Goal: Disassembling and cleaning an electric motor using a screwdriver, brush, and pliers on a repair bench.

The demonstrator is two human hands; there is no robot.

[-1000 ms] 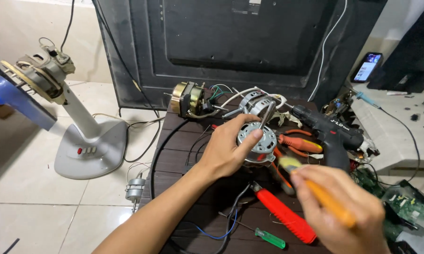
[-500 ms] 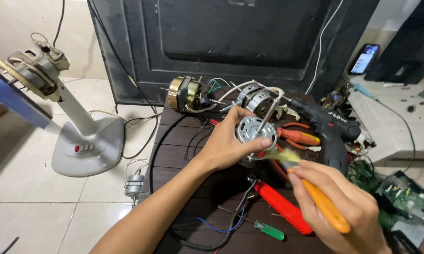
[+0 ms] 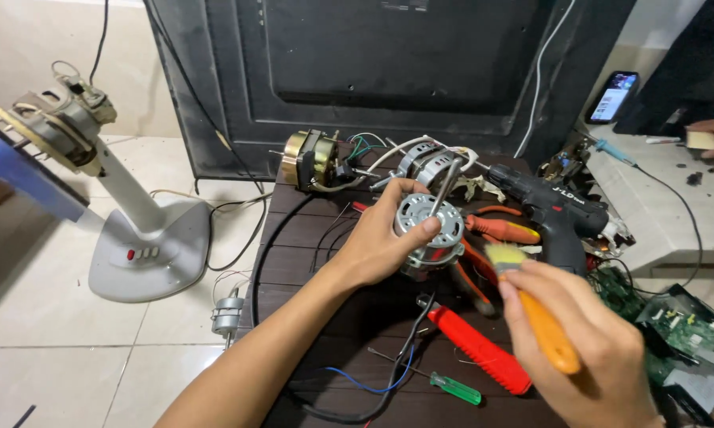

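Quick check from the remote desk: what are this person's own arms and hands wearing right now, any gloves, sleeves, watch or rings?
Nothing is worn. The left hand and its forearm, visible up to near the elbow, are bare: no glove, sleeve, watch or wristband. The right hand is also ungloved, with no ring showing on the visible fingers; its wrist runs out of the frame, so anything worn further up cannot be seen.

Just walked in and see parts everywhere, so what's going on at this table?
A person is working on a small fan motor over a dark wooden table. The left hand grips the motor, its shaft pointing up. The right hand holds an orange-handled brush, bristles close beside the motor. A red-handled screwdriver, pliers, a black drill and a second motor lie around; a stripped fan stand sits on the floor.
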